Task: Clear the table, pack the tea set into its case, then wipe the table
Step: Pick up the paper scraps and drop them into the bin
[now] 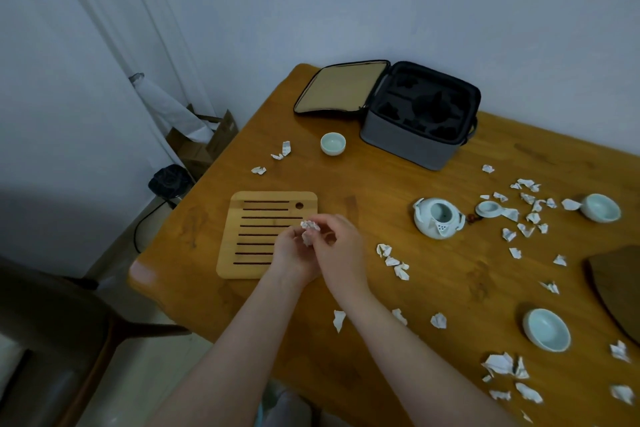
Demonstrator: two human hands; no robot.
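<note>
Honey-brown glossy wood is forming the table [381,184], where the left hand [294,253] and right hand [341,246] are together pinching a crumpled white paper wad [309,230] over the right side of a pale slatted bamboo tray [256,239] lying near the table's left edge. From the hands, the grey fabric case [408,146] is sitting open at 1 o'clock with black foam hollows showing, a small celadon cup [332,143] is standing at 12 o'clock, and the lidless glazed teapot [437,218] is sitting at 3 o'clock. Torn paper scraps [526,215] are littering the right half, while a bare strip of wood is running from the hands toward the case.
</note>
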